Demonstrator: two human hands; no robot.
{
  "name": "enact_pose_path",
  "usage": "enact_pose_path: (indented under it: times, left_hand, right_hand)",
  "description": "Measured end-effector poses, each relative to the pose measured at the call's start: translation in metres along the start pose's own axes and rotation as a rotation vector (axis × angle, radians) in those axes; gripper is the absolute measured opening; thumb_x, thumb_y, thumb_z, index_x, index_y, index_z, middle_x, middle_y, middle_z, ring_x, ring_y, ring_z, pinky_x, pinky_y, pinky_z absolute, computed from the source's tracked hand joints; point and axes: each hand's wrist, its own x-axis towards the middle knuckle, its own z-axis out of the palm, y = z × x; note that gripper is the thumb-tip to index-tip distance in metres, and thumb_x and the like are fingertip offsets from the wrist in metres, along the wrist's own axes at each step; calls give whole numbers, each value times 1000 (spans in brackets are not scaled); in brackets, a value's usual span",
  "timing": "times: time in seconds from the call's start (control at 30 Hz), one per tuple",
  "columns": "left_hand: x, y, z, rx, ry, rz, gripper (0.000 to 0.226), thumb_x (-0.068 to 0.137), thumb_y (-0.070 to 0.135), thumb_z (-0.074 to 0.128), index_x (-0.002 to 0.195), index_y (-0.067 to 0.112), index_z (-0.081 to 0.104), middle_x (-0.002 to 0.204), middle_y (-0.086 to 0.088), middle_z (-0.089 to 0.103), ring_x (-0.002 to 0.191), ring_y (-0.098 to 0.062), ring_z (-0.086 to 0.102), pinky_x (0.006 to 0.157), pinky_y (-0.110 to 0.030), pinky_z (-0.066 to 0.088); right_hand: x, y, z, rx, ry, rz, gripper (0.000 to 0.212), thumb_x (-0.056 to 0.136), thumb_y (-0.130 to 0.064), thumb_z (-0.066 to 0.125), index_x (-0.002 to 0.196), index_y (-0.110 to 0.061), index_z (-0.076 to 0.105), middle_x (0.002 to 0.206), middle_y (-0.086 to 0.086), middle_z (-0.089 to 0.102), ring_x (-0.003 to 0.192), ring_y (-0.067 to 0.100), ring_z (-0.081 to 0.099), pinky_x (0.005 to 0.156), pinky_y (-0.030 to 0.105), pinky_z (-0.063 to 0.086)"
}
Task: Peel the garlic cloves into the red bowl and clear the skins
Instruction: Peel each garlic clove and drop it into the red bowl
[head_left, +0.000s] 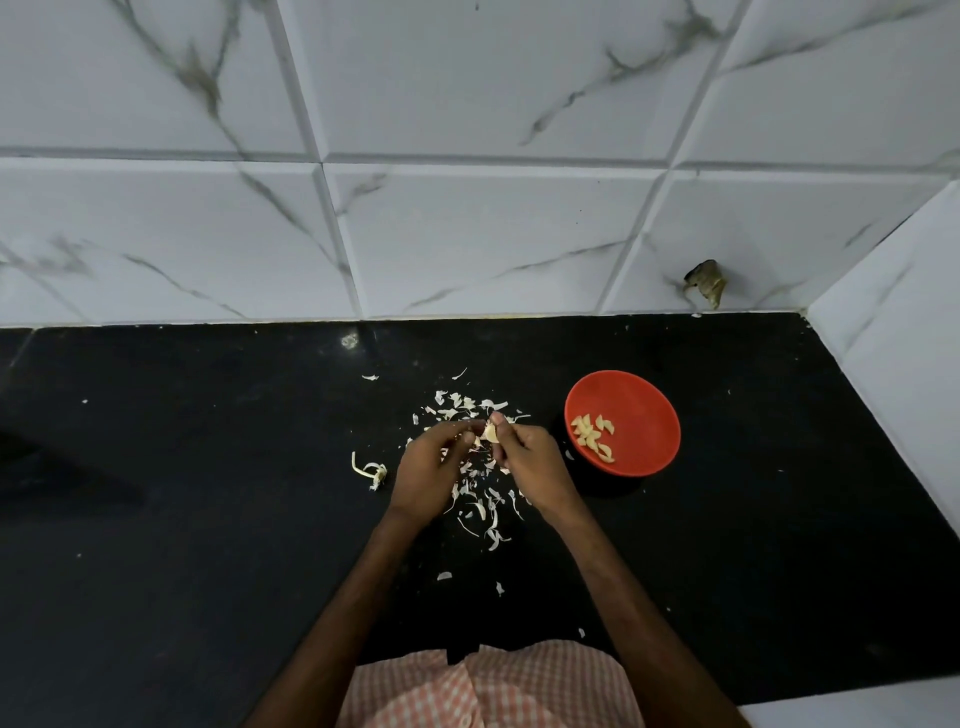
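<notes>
A garlic clove (490, 432) is pinched between both hands above the black counter. My left hand (432, 467) holds it from the left with curled fingers. My right hand (530, 462) grips it from the right, thumb on top. Under and around the hands lies a scatter of white garlic skins (480, 506). The red bowl (644, 410) stands just right of my right hand and holds several peeled cloves (592, 436).
A bare garlic stem with root end (371, 472) lies left of my left hand. The black counter (208, 519) meets a white marble-tiled wall at the back and a white side wall (893, 332) at the right. A broken tile hole (705, 283) shows low on the wall.
</notes>
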Motion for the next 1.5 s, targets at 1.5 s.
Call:
enact_pose_path:
  times: [1.5]
  left_hand:
    - [-9,13,16,-688,11,-212,15,84,24,72,90,11,69,86,-14,73,75,-17,71,51,-30,57]
  right_hand:
    - [-1,-3,0,-148,154,-456,50,88,15,53,102,-32,48,96,-7,56,95,33,59,80,50,53]
